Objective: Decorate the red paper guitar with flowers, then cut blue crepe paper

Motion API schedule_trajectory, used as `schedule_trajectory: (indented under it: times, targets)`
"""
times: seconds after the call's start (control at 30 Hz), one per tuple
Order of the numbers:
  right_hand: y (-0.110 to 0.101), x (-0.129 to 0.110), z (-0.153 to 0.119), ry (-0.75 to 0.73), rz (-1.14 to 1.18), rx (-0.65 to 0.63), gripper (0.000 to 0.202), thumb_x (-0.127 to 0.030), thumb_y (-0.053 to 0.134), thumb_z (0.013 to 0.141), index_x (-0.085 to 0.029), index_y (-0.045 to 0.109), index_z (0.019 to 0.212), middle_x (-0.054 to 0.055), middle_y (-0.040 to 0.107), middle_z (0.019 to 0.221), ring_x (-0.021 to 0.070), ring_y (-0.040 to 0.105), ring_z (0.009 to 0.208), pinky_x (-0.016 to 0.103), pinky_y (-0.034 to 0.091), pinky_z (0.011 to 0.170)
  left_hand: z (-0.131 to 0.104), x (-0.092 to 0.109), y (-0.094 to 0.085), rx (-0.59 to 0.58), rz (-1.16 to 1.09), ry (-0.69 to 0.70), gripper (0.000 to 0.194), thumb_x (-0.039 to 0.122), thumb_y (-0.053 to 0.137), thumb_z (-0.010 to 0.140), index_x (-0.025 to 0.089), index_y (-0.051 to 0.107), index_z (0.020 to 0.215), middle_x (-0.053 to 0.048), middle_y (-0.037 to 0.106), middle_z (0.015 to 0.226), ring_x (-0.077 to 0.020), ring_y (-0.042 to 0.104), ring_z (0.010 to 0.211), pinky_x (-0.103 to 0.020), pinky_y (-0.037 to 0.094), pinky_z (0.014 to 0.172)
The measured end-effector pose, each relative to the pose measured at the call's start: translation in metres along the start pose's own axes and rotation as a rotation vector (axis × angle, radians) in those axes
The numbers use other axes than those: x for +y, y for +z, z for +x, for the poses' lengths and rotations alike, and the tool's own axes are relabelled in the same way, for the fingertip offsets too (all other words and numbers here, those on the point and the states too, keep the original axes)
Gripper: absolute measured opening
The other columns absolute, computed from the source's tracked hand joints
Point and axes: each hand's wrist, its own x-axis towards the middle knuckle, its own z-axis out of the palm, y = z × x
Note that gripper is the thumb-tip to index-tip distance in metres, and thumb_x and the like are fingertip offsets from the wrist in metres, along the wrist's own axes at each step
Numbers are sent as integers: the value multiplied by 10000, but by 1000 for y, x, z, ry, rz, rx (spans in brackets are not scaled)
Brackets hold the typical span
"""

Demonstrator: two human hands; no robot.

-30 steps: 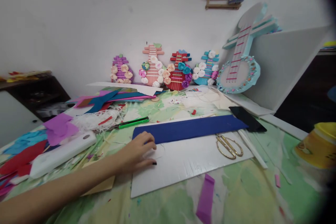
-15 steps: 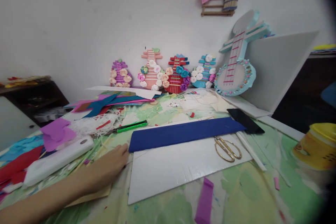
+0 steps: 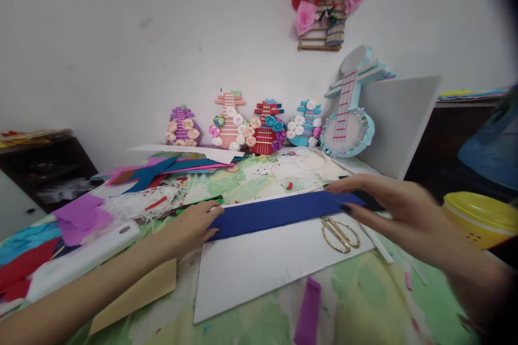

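Note:
A dark blue strip (image 3: pixel 275 213) of what looks like paper or cloth lies across a white board (image 3: pixel 259 269). My left hand (image 3: pixel 194 230) pinches its left end between thumb and fingers. Over the right end, my right hand (image 3: pixel 396 215) is spread, its thumb and fingertips apart and slightly blurred. Gold-handled scissors (image 3: pixel 342 234) rest on the board, their blades hidden beneath the strip. Behind my right hand, a black flat object (image 3: pixel 370 200) is mostly covered. Green-handled tool (image 3: pixel 194 204) parts show just beyond my left hand.
Several flower-trimmed model lutes (image 3: pixel 265 129) lean along the wall. Coloured sheets (image 3: pixel 162 172), tangled white string (image 3: pixel 149 199) and a white glue-gun-like bar (image 3: pixel 84 259) crowd the left. A yellow tub (image 3: pixel 479 215) stands at right; a purple strip (image 3: pixel 308 310) lies in front.
My right hand has come in from the right over the strip's right end. My left hand has moved onto the left end. The view has tilted upward and shifted right.

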Motion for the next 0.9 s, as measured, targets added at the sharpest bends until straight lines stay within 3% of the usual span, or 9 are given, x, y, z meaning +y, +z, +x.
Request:
schedule_trajectory:
  times: [0.07, 0.17, 0.27, 0.53, 0.67, 0.9]
  targets:
    - [26, 17, 16, -64, -109, -115, 153, -304, 572, 846, -252, 712, 878, 25, 735, 886, 210, 680, 831, 314, 531, 770, 14, 6, 13, 21, -7, 74, 432, 258, 594, 869, 201, 522, 1291, -162, 515, 1352, -300, 513, 1223, -425, 418, 1018]
    - [58, 51, 16, 85, -366, -270, 190, -166, 522, 841, -217, 703, 867, 16, 741, 868, 178, 676, 817, 264, 490, 755, 25, 9, 26, 44, -10, 157, 410, 292, 575, 887, 208, 545, 1288, -160, 534, 1345, -294, 552, 1188, -423, 447, 1003]
    - [74, 76, 6, 150, -475, -340, 212, -94, 526, 798, -198, 708, 828, 30, 740, 827, 195, 666, 773, 273, 453, 704, 28, 8, 29, 61, 5, 221, 383, 316, 508, 919, 191, 566, 1276, -152, 572, 1311, -275, 580, 1157, -397, 468, 986]
    - [79, 97, -4, 211, -617, -462, 222, -81, 566, 772, -176, 711, 910, 84, 718, 956, 246, 635, 920, 289, 396, 720, 31, 14, 23, 38, 138, 303, 337, 326, 432, 958, 155, 611, 1186, -163, 627, 1229, -284, 593, 1138, -413, 444, 1000]
    - [81, 98, -5, 237, -659, -485, 236, -88, 537, 797, -176, 698, 946, 92, 702, 1000, 247, 621, 953, 289, 388, 729, 38, 25, 24, 17, 219, 305, 319, 286, 390, 964, 121, 638, 1077, -183, 673, 1037, -300, 654, 951, -433, 514, 837]
    - [82, 92, -5, 256, -720, -502, 180, -91, 516, 813, -162, 672, 866, 104, 662, 947, 231, 617, 895, 285, 365, 684, 50, 35, 25, 15, 296, 275, 307, 391, 441, 946, 154, 626, 1007, -127, 661, 819, -259, 659, 688, -355, 506, 618]
